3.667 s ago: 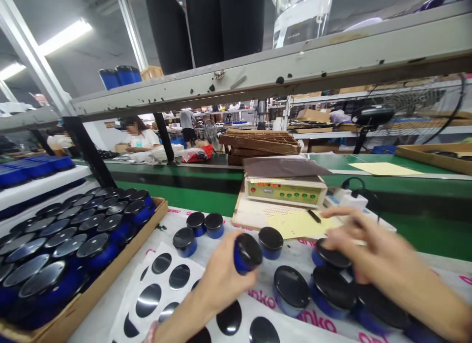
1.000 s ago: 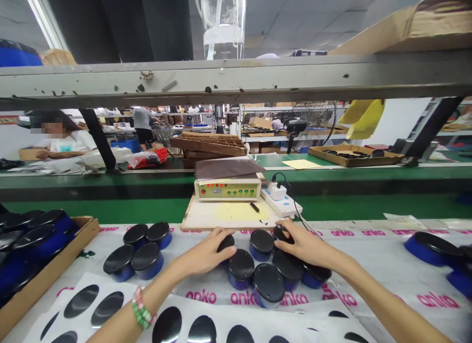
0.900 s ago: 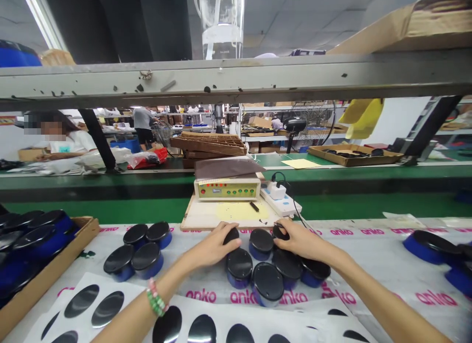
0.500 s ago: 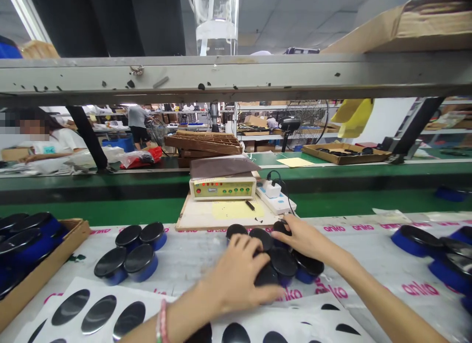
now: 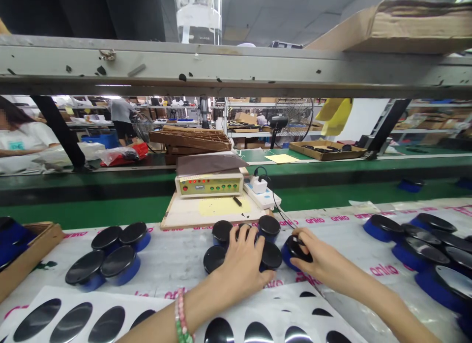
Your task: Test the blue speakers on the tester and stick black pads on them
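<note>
Several round blue pieces with glossy black tops stand in a cluster at the middle of the table, among them one at the back and one at the left. My left hand, wearing a beaded bracelet, lies over the middle of this cluster with its fingers spread. Just right of it, my right hand has its thumb and fingers around a blue piece. Sheets with black ovals lie in front, partly under my left forearm.
More blue pieces stand at the left and right. A cardboard box is at the left edge. Behind the table are a control box, a power strip and a shelf beam. A person sits far left.
My right hand has moved from the back of the cluster to its right side and grips a piece there. My left hand has settled flatter over the cluster. The view has shifted rightward.
</note>
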### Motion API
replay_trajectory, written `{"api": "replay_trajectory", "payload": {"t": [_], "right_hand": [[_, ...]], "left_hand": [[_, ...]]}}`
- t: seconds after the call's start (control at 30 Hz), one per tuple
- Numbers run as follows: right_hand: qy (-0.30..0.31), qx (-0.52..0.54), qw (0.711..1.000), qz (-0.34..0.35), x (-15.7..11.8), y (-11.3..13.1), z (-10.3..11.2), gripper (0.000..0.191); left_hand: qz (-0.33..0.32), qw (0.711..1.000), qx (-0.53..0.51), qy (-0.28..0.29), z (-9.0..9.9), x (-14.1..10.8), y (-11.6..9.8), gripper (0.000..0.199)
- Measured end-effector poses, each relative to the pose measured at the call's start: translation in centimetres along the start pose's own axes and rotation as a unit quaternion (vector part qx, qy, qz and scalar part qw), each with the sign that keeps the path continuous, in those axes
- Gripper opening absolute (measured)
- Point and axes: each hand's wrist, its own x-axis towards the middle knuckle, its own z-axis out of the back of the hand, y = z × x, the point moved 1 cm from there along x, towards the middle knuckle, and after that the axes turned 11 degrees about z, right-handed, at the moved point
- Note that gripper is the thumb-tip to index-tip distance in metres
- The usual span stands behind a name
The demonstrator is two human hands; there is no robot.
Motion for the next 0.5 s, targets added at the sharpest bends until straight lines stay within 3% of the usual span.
{"api": "replay_trajectory", "payload": {"t": [0.1,0.3,0.37,0.5], "right_hand": [[-0.012,0.001,1.000,0.011,-0.2,0.6,0.4,0.016],[-0.041,0.095,0.995,-0.012,-1.8,5.0,2.2,0.045],[-0.057,0.125,0.990,0.015,-2.0,6.8,2.5,0.042],[-0.113,0.167,0.979,0.035,-1.4,8.8,2.6,0.030]], "left_hand": [[-0.010,0.999,-0.032,-0.009,-0.2,0.5,-0.8,0.061],[-0.018,0.978,-0.209,-0.004,1.8,-0.6,-2.5,0.056],[-0.033,0.967,-0.252,-0.035,2.7,-0.9,-3.1,0.060],[-0.051,0.973,-0.203,-0.096,4.1,-1.5,-3.5,0.064]]}}
